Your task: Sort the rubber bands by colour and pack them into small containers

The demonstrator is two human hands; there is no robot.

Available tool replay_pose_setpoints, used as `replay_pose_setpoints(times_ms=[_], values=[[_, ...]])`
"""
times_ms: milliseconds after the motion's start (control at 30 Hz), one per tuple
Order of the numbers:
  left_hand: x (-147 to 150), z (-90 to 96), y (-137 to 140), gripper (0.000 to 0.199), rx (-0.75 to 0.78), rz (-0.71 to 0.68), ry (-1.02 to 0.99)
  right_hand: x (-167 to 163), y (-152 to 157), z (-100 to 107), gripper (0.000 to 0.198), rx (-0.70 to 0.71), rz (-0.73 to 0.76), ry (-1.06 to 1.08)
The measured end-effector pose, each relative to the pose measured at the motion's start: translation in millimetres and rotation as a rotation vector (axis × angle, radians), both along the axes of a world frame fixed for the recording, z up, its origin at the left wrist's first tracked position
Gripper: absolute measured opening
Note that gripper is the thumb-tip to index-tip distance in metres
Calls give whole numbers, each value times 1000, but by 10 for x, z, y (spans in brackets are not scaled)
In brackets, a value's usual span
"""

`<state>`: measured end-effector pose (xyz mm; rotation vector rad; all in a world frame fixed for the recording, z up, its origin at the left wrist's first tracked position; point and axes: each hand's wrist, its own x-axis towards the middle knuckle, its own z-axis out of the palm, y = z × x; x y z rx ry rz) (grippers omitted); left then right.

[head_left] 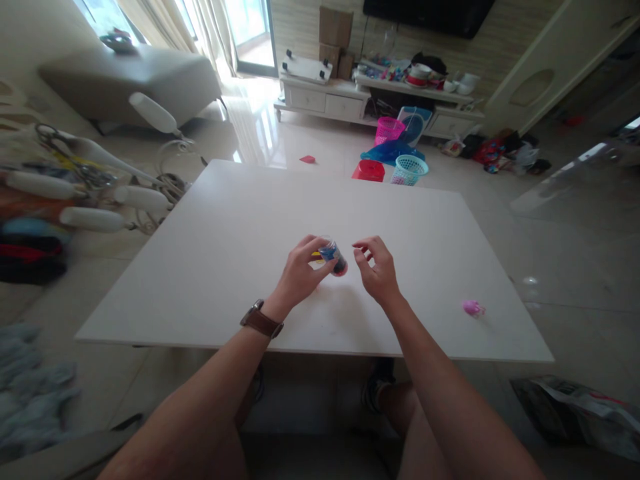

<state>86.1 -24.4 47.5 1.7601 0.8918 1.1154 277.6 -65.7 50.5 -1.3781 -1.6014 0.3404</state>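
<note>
Holding, my left hand: one small clear container, blue-labelled, clamped between thumb and fingers over the surface. Right hand: apart, at the container's three o'clock, fingers half curled; whether it pinches anything, I cannot tell. Risk, as I judge: the smooth wall could slip if my thumb eases; contents could spill if an end is open. Long axis: slanted, eleven o'clock to five, reddish end toward five. Yellow item: container's nine o'clock, partly hidden. Pink toy: right hand's four o'clock.

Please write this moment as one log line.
left hand: holds tilted container | right hand: apart from container | pink object: on table
</note>
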Motion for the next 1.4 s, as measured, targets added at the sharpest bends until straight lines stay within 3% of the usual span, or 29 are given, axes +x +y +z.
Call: replay_pose_setpoints(times_ms=[233, 367, 533, 767, 1033, 1167, 1400], values=[[-34, -11, 9, 5, 133, -57, 146, -4, -3, 11, 15, -19, 3, -3], [-44, -23, 4, 24, 231, -97, 319, -2, -38, 43, 16, 26, 53, -9], [-43, -43, 3, 36, 240, -81, 393, 23, -91, 63, 18, 34, 118, -135], [-39, -68, -13, 54, 223, -81, 408, 43, -90, 13, 21, -43, 242, -400], [-19, -29, -91, 62, 301, -135, 514, -50, -93, 15, 42, -214, 319, -591], [-23, -7, -109, 56, 274, -144, 479, -39, -85, 23, 47, -180, 307, -521], [-35, 27, -113, 57, 176, -40, 369, 36, -105, 78, 50, -37, 191, -269]])
